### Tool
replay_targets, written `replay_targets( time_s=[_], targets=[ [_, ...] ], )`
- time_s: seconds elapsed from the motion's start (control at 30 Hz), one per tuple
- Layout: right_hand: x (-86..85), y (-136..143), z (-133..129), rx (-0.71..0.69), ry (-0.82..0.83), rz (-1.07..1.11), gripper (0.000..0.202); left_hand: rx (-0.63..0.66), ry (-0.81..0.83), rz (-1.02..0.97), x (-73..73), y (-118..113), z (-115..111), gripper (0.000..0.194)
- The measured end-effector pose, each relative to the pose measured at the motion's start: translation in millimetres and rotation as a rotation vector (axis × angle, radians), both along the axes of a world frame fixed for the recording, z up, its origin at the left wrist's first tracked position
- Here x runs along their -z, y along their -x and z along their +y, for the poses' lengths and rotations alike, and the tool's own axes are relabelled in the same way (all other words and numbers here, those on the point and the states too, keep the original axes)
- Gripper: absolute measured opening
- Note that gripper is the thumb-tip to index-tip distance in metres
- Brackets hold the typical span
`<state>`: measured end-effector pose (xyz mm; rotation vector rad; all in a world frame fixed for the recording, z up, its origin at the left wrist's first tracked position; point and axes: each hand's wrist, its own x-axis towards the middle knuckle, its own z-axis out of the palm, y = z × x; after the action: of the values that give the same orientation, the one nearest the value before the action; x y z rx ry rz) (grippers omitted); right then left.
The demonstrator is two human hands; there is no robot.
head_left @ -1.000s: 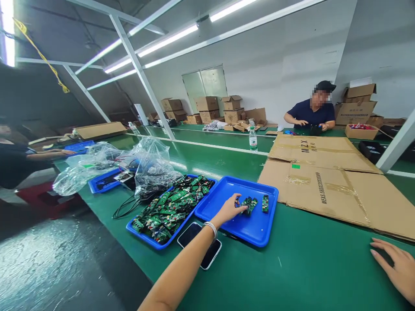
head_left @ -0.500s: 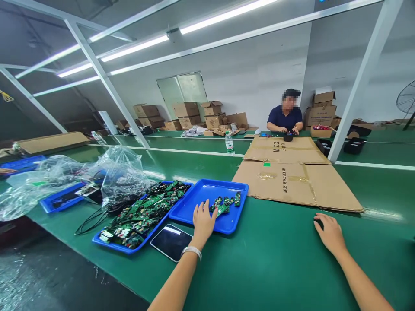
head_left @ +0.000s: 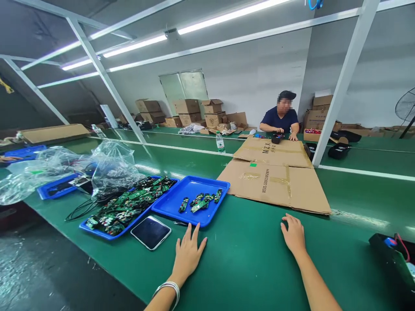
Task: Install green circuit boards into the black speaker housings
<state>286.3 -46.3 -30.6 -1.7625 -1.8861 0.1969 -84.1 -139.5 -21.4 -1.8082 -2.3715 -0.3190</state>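
Note:
My left hand, fingers spread and holding nothing, is over the green table just in front of a blue tray. Several small green circuit boards lie in that tray. To its left, a second blue tray is heaped with circuit boards. A dark-screened phone rests left of my left hand. Farther right, my right hand is near the front edge of the flattened cardboard, its fingers curved; a small dark thing shows between its thumb and fingers.
Flattened cardboard covers part of the table. A black case with wires stands at the right edge. Plastic bags and cables lie left. A bottle stands beyond the trays. A person sits across the table.
My left hand has drawn back from the tray toward me. One board now lies apart at the tray's left. The view has shifted right, bringing the black case into sight.

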Motion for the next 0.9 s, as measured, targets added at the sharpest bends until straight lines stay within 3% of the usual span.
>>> replay_targets(
  time_s=[0.2, 0.47, 0.67, 0.8, 0.9],
  targets=[
    [2.6, -2, 0, -0.058, 0.046, 0.044, 0.031, -0.016, -0.014, -0.007, -0.4, 0, 0, 0.059],
    [18.2, -20, 21, -0.027, 0.275, 0.060, 0.044, -0.011, -0.096, -0.086, -2.6, -4, -7, 0.053],
    [35.4, -32, 31, -0.012, 0.252, 0.045, 0.043, -0.026, -0.099, -0.101, -2.6, -4, -9, 0.051],
    [19.2, 11, 41, -0.002, 0.015, -0.011, 0.041, -0.026, -0.145, -0.091, 4.1, -1, -8, 0.048],
    [-16.4, 66, 75, -0.258, -0.123, -0.199, 0.040, -0.038, -0.187, -0.086, 9.8, 3, -5, 0.048]
  ],
)
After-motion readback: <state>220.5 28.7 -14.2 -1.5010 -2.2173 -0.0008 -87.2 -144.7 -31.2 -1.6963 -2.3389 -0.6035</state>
